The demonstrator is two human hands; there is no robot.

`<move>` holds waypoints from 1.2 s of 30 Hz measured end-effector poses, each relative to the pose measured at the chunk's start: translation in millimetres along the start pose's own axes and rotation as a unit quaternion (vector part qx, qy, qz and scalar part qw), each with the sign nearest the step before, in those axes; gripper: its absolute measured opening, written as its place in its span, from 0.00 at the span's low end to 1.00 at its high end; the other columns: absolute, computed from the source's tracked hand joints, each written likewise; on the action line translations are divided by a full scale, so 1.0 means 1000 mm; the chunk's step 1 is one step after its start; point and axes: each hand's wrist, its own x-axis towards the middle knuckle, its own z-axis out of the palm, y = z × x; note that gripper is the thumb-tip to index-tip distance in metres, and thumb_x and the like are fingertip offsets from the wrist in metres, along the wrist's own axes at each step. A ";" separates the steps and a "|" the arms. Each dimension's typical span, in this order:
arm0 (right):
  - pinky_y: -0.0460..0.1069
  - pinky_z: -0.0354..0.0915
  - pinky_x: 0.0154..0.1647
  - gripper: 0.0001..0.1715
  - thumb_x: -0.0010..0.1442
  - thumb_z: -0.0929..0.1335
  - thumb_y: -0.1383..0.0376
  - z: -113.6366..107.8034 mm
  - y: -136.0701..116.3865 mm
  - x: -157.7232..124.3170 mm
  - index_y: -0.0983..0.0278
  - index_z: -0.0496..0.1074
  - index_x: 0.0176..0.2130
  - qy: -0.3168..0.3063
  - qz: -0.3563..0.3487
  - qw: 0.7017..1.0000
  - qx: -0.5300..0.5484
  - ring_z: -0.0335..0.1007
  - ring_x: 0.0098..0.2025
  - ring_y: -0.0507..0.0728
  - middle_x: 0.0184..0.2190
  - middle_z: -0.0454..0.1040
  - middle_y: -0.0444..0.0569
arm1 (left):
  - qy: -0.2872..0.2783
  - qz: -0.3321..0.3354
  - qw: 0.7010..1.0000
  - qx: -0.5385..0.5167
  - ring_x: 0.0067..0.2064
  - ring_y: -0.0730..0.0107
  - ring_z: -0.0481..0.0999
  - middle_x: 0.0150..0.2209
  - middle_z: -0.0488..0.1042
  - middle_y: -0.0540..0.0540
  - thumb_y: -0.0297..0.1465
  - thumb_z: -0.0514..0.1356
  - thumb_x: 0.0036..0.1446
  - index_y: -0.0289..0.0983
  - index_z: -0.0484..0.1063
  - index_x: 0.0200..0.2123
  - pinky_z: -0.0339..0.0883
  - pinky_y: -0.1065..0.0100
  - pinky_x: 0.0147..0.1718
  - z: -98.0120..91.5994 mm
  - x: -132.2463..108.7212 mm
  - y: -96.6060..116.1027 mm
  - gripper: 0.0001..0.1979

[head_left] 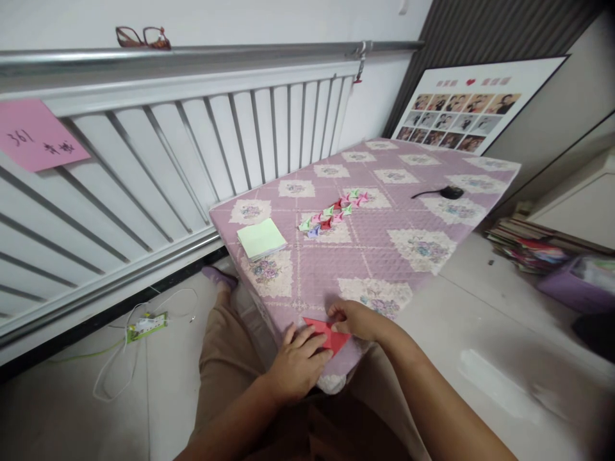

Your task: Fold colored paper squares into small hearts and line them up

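A red sheet of folded paper (323, 328), roughly triangular, lies near the close end of the cloth-covered table. My left hand (300, 360) rests on its left part, fingers stretched out and lying flat. At the paper's right side, my right hand (354, 320) has its fingers curled in, thumb and fingertips pinching the edge. Farther up the table, several small folded paper pieces (327, 224) in pink, green, red and blue stand in two slanting rows. A stack of light green square paper (262, 239) sits by the left edge.
A black object with a thin tail (451, 192) lies on the table's far right. The white radiator (283, 128) runs along the left, with glasses (143, 38) on the pipe above. A power strip (147, 325) with cables is on the floor. Books (526, 246) are stacked at right.
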 end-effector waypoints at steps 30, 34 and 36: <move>0.45 0.58 0.34 0.07 0.58 0.63 0.69 0.040 -0.082 -0.055 0.62 0.69 0.31 0.140 -0.140 0.980 -0.035 0.66 0.33 0.52 0.29 0.71 0.44 | 0.047 -0.346 0.697 -0.626 0.18 0.77 0.61 0.16 0.64 0.54 0.35 0.60 0.48 0.33 0.70 0.28 0.54 0.72 0.22 -0.029 0.003 0.010 0.09; 0.46 0.58 0.35 0.07 0.60 0.63 0.68 0.048 -0.089 -0.060 0.62 0.69 0.31 0.156 -0.148 0.975 -0.052 0.66 0.33 0.53 0.29 0.70 0.44 | 0.086 -0.326 0.613 -0.714 0.25 0.74 0.67 0.24 0.71 0.50 0.36 0.65 0.44 0.31 0.72 0.30 0.59 0.71 0.27 -0.036 0.004 0.016 0.13; 0.46 0.58 0.35 0.06 0.60 0.63 0.68 0.050 -0.092 -0.063 0.61 0.69 0.33 0.156 -0.147 0.976 -0.028 0.67 0.34 0.52 0.30 0.70 0.44 | 0.098 -0.318 0.596 -0.731 0.29 0.73 0.69 0.27 0.73 0.48 0.34 0.66 0.42 0.32 0.73 0.31 0.61 0.70 0.31 -0.043 0.004 0.019 0.14</move>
